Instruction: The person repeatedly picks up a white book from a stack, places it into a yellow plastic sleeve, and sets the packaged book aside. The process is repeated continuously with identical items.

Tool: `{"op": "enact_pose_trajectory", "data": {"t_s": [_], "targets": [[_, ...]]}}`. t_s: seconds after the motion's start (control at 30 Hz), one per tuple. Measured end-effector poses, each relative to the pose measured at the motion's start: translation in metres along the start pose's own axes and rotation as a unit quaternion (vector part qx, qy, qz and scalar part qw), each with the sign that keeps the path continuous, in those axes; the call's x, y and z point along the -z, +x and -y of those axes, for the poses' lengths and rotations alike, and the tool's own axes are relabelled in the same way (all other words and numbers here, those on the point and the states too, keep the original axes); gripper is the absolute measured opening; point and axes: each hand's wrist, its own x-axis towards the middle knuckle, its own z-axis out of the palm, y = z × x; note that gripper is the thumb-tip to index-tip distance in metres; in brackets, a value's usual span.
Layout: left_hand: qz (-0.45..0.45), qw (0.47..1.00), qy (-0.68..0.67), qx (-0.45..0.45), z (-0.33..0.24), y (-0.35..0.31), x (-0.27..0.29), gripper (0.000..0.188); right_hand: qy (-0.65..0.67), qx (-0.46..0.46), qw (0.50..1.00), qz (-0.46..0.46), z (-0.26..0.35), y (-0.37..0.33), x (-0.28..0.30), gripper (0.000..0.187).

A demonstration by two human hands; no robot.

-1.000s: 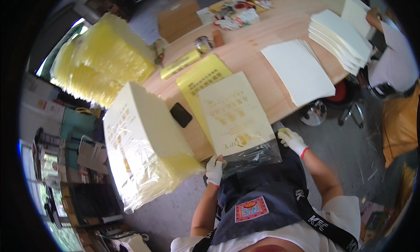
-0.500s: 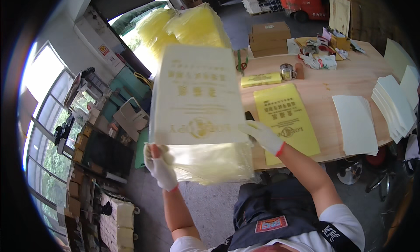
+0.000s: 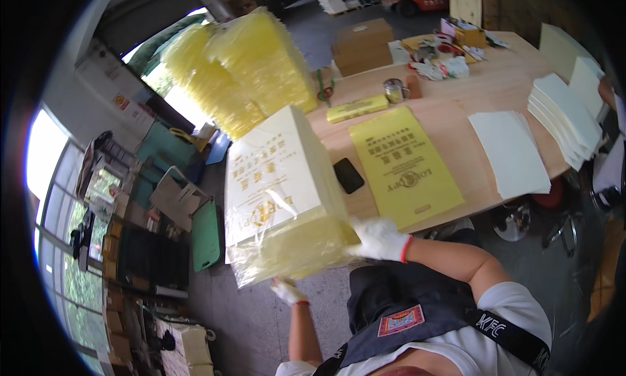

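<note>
A white pack in a clear plastic bag with gold print (image 3: 264,210) lies on a tall pile of pale yellow plastic bags (image 3: 313,236) at the table's left end. Its loose clear end hangs over the near side. My right hand (image 3: 380,240), in a white glove with a red cuff, reaches against the pile's near right corner, fingers apart and slightly blurred. Just below the pile's near edge is my left hand (image 3: 289,291), gloved alike, its fingers partly hidden by the overhanging plastic. A flat yellow printed bag (image 3: 407,164) and a black phone (image 3: 349,175) rest on the table to the right.
Yellow plastic bundles (image 3: 254,66) are heaped at the far left. On the wooden table (image 3: 456,95) stand cardboard boxes (image 3: 362,46), a metal mug (image 3: 394,90), a folded yellow bundle (image 3: 357,108), green-handled scissors (image 3: 325,86) and white sheets (image 3: 508,151). A green board (image 3: 206,236) leans at left.
The printed pack, held up by both hands before, now lies on the pile. My left hand has dropped below the near edge; my right hand has moved down to the pile's side. The view has shifted.
</note>
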Motion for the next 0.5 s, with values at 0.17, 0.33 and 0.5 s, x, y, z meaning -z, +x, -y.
{"op": "enact_pose_trajectory", "data": {"t_s": [0.17, 0.33, 0.5], "targets": [[0.434, 0.884, 0.169, -0.038, 0.107, -0.146, -0.050, 0.019, 0.097, -0.053, 0.970, 0.218, -0.086, -0.093, -0.078, 0.043], [0.544, 0.737, 0.302, -0.265, 0.054, -0.244, -0.201, 0.032, 0.130, -0.126, 0.973, 0.142, -0.107, -0.132, -0.073, 0.040], [0.580, 0.490, 0.514, -0.399, 0.062, -0.247, -0.281, 0.025, 0.114, -0.205, 0.964, 0.129, -0.113, -0.154, -0.050, 0.034]]}}
